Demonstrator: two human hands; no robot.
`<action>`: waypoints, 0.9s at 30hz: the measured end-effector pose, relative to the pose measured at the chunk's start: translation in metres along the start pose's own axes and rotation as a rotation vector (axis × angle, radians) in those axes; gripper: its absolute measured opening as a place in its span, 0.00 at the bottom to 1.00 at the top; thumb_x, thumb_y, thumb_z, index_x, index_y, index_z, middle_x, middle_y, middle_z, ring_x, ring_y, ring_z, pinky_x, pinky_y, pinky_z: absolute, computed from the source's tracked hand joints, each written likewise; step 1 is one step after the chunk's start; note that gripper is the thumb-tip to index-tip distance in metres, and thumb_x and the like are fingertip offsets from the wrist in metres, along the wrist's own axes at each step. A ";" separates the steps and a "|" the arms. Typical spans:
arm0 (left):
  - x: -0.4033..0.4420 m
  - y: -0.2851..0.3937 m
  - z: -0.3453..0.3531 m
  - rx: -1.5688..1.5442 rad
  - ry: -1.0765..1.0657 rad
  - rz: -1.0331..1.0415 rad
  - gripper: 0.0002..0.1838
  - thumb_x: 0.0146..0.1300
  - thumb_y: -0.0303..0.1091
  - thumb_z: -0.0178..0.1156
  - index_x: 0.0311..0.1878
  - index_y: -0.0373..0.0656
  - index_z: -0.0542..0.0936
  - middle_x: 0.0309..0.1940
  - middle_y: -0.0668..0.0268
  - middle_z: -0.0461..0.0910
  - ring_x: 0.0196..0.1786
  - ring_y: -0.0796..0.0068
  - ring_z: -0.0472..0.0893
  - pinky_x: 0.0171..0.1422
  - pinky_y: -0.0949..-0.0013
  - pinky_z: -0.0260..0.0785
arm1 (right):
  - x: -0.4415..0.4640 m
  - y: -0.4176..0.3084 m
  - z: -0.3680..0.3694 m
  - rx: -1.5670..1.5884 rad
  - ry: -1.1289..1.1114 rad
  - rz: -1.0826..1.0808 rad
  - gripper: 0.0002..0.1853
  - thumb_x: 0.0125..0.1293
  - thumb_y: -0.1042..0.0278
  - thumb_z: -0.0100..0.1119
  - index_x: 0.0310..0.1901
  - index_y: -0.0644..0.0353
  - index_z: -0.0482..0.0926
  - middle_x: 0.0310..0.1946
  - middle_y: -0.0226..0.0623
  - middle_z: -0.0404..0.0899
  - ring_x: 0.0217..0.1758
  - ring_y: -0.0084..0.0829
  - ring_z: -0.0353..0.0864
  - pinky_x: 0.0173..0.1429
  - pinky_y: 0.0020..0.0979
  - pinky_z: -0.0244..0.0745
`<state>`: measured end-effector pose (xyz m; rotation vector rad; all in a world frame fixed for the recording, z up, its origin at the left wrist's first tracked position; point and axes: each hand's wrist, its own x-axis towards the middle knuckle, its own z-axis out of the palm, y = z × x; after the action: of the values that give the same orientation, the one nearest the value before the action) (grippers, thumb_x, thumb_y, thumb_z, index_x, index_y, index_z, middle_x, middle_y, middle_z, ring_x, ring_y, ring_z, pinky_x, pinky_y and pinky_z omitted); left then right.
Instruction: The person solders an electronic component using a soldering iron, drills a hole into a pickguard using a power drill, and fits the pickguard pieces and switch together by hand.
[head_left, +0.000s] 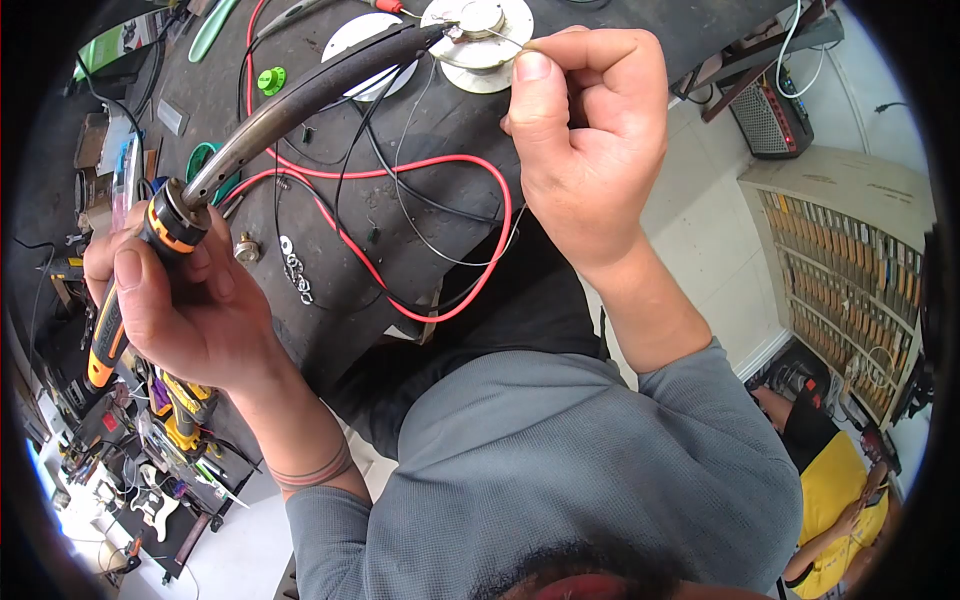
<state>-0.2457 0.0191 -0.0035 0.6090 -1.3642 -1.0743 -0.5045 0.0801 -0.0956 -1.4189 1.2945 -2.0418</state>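
Note:
My left hand (pixel 190 300) is wrapped round the handle of a soldering iron (pixel 270 115) with black and orange parts. Its dark tip reaches a metal piece on a round white disc (pixel 485 72) at the top centre. A thin wire (pixel 500 37) runs from there to my right hand (pixel 590 125), which pinches its end between thumb and forefinger. A second white disc (pixel 365 50) lies just left, partly behind the iron. Whether the tip touches the wire is too small to tell.
Red cable (pixel 490 275) and black leads loop across the dark table (pixel 420 220). A green knob (pixel 271 81) and small metal washers (pixel 293 270) lie on it. A person in yellow (pixel 845 490) is at the lower right, below a drawer cabinet (pixel 840 270).

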 end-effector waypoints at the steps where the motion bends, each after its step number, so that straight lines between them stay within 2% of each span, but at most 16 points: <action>1: 0.000 0.000 0.000 0.000 -0.004 -0.002 0.07 0.77 0.35 0.58 0.44 0.41 0.77 0.35 0.54 0.84 0.24 0.79 0.71 0.25 0.76 0.61 | 0.000 0.000 0.000 -0.001 -0.002 -0.002 0.09 0.80 0.80 0.62 0.53 0.68 0.71 0.43 0.39 0.82 0.31 0.17 0.81 0.35 0.20 0.78; 14: 0.000 0.002 0.002 -0.007 0.013 -0.022 0.07 0.77 0.34 0.58 0.43 0.42 0.76 0.34 0.55 0.83 0.26 0.78 0.72 0.27 0.76 0.63 | 0.000 -0.001 0.001 -0.004 -0.003 0.005 0.09 0.80 0.79 0.63 0.53 0.67 0.72 0.41 0.36 0.81 0.30 0.17 0.79 0.35 0.20 0.76; 20: -0.001 0.002 0.003 0.004 0.018 -0.023 0.07 0.77 0.35 0.57 0.43 0.42 0.76 0.33 0.55 0.83 0.25 0.79 0.72 0.27 0.76 0.62 | 0.002 0.002 0.001 -0.087 0.000 -0.065 0.08 0.80 0.79 0.64 0.53 0.67 0.74 0.42 0.33 0.81 0.37 0.15 0.78 0.41 0.20 0.76; 23: -0.001 0.004 0.004 0.010 0.000 -0.024 0.07 0.77 0.35 0.57 0.43 0.42 0.76 0.33 0.55 0.83 0.25 0.79 0.72 0.26 0.76 0.62 | 0.001 0.000 0.002 -0.054 0.001 -0.027 0.08 0.80 0.79 0.64 0.53 0.67 0.74 0.43 0.33 0.81 0.39 0.15 0.78 0.43 0.20 0.76; 27: -0.001 0.002 0.002 -0.003 -0.013 -0.016 0.07 0.78 0.35 0.57 0.43 0.42 0.76 0.33 0.56 0.83 0.25 0.79 0.72 0.26 0.76 0.62 | 0.002 0.002 0.002 -0.063 -0.005 -0.042 0.09 0.80 0.79 0.63 0.53 0.67 0.73 0.43 0.34 0.81 0.36 0.15 0.79 0.40 0.20 0.76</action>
<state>-0.2468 0.0209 -0.0020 0.6119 -1.3706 -1.0948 -0.5041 0.0771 -0.0962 -1.4898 1.3491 -2.0389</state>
